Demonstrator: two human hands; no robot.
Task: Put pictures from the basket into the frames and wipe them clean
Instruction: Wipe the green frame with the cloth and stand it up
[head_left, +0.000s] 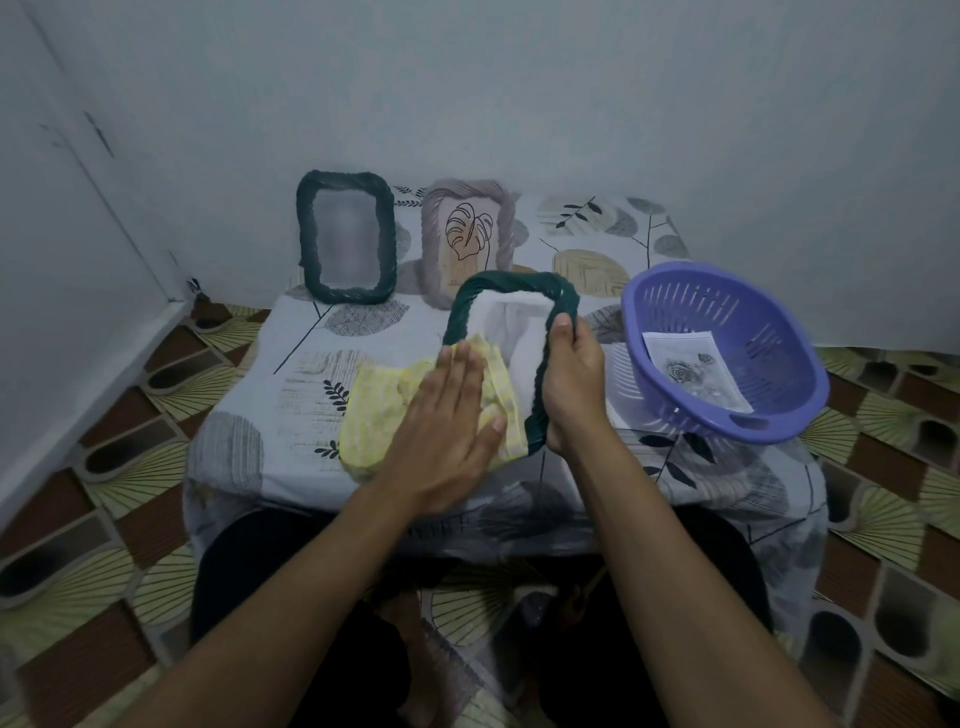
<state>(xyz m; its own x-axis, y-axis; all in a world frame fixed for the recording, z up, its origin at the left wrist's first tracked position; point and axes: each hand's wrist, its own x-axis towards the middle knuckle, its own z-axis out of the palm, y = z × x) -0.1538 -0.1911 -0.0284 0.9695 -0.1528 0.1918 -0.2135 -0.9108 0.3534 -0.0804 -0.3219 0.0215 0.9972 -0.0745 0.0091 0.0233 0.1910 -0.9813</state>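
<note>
1 green frame (511, 279), picture unreadable, rests in grip of right hand (571, 387); flat left hand (447, 431) presses yellow cloth (371, 415).

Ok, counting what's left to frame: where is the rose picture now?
In the head view the rose picture lies inside the purple basket on the right of the table, right of the right hand gripping the green frame.

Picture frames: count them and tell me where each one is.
3. A dark green frame stands upright at back left; a grey frame with a leaf drawing stands right of it; the second green frame is gripped by the right hand in front. None appears hidden.
</note>
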